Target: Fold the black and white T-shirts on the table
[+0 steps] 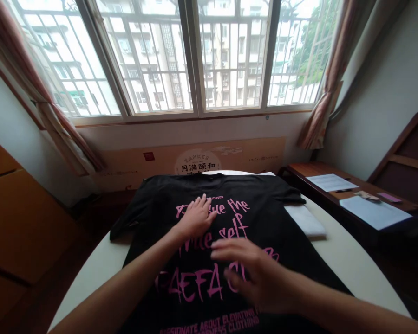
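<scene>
Item inspected: black T-shirt (264,232), spread flat, print side up, on a round white worktop (344,264), centre of the scene, collar toward the far edge.

Print, pink lettering, partly covered by the hands: "…ue the" on the top line, "self" on the second, "…AEFA C…" in large letters on the third. The small line at the near hem reads "…SSIONATE ABOUT ELEVATING" above "…CLOTHING". A small tag line near the collar ends in "…ICATED".

Left hand (195,217): palm down on the chest of the shirt, fingers extended toward the far side; grip wide, holding nothing.

Right hand (252,271): nearer and to the right, blurred, fingers spread over the lower print; grip wide, holding nothing. Contact with the fabric cannot be confirmed.

Surroundings: white folded cloth (304,220) just beside the shirt's right sleeve. Cardboard panel (195,160) against the far wall, marked "月满颐和". Side desk (299,169) at right carries white sheets (374,212) and a pink slip (389,197).
</scene>
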Motion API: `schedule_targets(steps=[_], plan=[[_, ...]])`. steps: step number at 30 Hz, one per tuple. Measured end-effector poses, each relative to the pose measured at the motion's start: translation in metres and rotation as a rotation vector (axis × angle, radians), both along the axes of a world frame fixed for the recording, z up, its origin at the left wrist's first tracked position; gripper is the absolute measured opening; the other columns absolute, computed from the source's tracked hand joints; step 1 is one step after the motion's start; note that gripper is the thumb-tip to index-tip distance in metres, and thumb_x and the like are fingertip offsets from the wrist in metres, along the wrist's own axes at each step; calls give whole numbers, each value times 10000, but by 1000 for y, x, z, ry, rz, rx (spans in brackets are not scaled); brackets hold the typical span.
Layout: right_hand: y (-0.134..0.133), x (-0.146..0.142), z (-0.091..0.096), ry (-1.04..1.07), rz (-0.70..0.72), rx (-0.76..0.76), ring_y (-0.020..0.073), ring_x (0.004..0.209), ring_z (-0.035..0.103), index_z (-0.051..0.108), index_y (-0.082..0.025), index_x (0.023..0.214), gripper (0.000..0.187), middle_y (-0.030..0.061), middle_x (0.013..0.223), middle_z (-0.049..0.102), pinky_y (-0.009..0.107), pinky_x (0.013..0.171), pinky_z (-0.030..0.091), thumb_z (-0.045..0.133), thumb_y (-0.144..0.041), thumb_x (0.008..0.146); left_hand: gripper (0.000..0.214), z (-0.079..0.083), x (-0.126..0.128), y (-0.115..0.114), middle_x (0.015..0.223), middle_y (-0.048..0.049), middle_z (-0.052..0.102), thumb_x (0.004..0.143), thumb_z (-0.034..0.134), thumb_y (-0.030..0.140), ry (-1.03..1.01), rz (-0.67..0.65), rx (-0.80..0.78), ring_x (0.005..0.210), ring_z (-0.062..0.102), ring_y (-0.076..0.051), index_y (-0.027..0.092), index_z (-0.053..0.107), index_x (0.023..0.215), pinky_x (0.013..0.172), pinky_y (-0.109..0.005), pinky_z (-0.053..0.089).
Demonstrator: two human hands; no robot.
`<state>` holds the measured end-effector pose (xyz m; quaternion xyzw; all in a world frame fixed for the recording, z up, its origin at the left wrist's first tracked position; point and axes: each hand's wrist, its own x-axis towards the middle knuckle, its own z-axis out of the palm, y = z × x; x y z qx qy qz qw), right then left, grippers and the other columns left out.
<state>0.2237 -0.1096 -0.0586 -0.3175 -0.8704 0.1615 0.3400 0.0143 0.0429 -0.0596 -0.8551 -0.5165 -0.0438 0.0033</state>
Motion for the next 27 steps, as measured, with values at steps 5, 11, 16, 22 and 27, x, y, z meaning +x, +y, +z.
schedule_targets(steps=[5, 11, 16, 22, 27], plan=[[93, 99, 0, -189, -864, 17, 354, 1241, 629, 700, -172, 1329, 404, 167, 1315, 722, 515, 1095, 478, 515, -269, 983, 796, -23, 14, -38, 1737, -151, 228, 1052, 302, 664, -33, -142, -62, 1622, 181, -329, 158, 319, 1666, 1300, -517, 163], [113, 179, -24, -482, -1192, -233, 379, 1202, 641, 711, -147, 1287, 435, 205, 1291, 689, 485, 994, 516, 498, -215, 914, 805, -12, 10, -41, 1738, -144, 222, 1051, 317, 657, -61, -137, -106, 1622, 187, -316, 135, 325, 1664, 1308, -499, 155], [114, 210, -33, -276, -1495, -446, 490, 1265, 598, 682, 1, 1313, 664, 352, 1361, 605, 575, 989, 506, 386, -507, 1004, 767, -14, 10, -45, 1722, -155, 283, 1056, 358, 600, -89, -132, -91, 1615, 223, -304, 107, 365, 1642, 1311, -472, 168], [119, 221, -45, -95, -1383, -354, 438, 1144, 679, 724, -150, 1196, 442, 227, 1190, 736, 530, 927, 541, 502, -436, 942, 741, -13, 7, -49, 1712, -161, 309, 1052, 372, 599, -112, -141, -87, 1610, 237, -310, 135, 387, 1631, 1302, -481, 186], [134, 203, -25, 46, -1416, -237, 412, 1057, 715, 576, -50, 1335, 525, 298, 1180, 708, 483, 883, 556, 357, -386, 994, 737, -14, 5, -51, 1707, -160, 323, 1046, 392, 597, -135, -136, -91, 1606, 249, -322, 139, 401, 1623, 1299, -495, 197]])
